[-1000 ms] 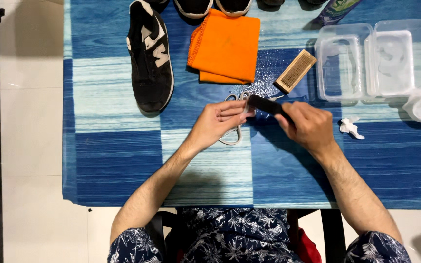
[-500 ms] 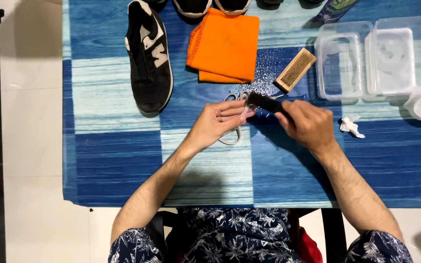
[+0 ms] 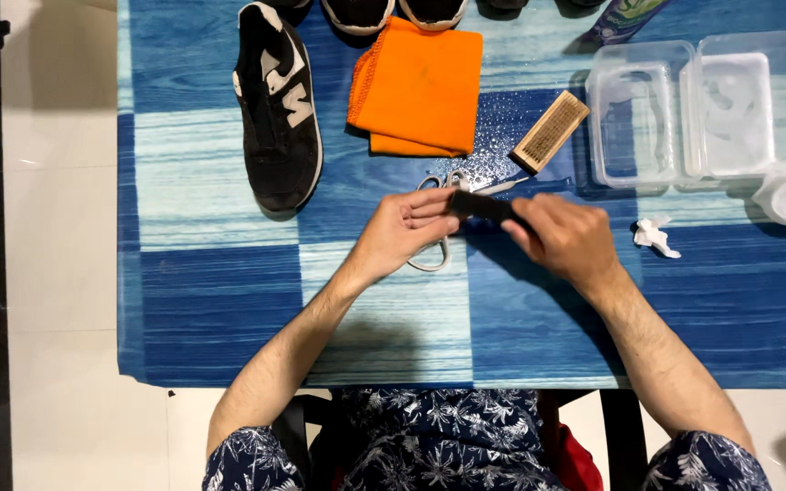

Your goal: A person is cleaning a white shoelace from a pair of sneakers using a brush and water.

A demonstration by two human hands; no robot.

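a small dark strip [image 3: 482,207] is held just above the middle of the counter [image 3: 211,273], pinched at each end by the fingers of the left hand [image 3: 402,232] and right hand [image 3: 561,238], apparently for close handling, with scissors [image 3: 452,186] at 12 o'clock.

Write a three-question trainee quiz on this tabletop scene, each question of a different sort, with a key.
1. True or false: the black shoe lies to the right of the orange cloth.
2. Which thing lies between the orange cloth and the clear plastic containers? A) a wooden brush B) a cup C) a book
3. Fill in: the left hand and the right hand both grip a small ____ object above the blue checked tablecloth.

Key:
1. False; the shoe lies to the cloth's left.
2. A, the wooden brush.
3. Dark, near black.
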